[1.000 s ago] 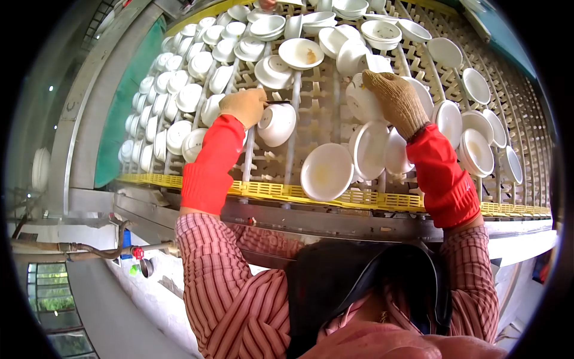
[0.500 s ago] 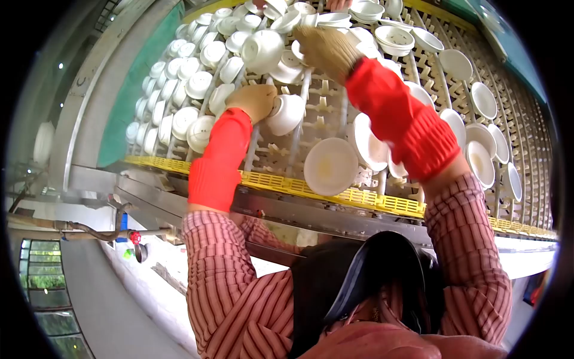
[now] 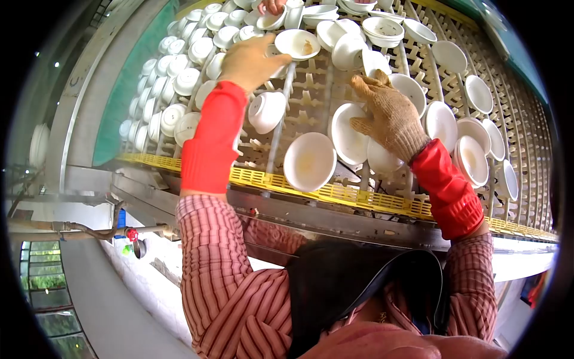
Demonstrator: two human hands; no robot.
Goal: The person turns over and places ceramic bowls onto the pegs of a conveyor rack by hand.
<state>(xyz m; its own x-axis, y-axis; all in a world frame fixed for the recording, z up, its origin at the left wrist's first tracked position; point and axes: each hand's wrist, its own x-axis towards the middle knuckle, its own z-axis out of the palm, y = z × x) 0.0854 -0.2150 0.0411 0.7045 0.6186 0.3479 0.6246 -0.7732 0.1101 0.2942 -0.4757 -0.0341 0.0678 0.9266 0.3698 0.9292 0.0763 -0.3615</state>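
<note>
My left hand (image 3: 248, 61), in a tan glove, is at the left edge of a tilted white bowl (image 3: 297, 45) with a brown stain inside. Its fingers and thumb close round that rim. Below it, a small white bowl (image 3: 266, 112) lies tipped on the rack. My right hand (image 3: 388, 110), in a brown knitted glove, is open with fingers spread, apparently holding nothing. It hovers just right of an oval white dish (image 3: 350, 133) and left of another white dish (image 3: 440, 124). A stained white bowl (image 3: 310, 161) leans near the yellow edge.
The pegged conveyor rack (image 3: 311, 90) has a yellow edge strip (image 3: 335, 195) and a metal rail before me. Rows of upturned bowls (image 3: 186, 81) fill its left side, and leaning dishes (image 3: 472, 157) stand at right. Another person's hand (image 3: 272, 7) is at the far edge.
My left hand has moved up and away from the small bowl to the stained one. My right hand has come back down to the right and spread its fingers.
</note>
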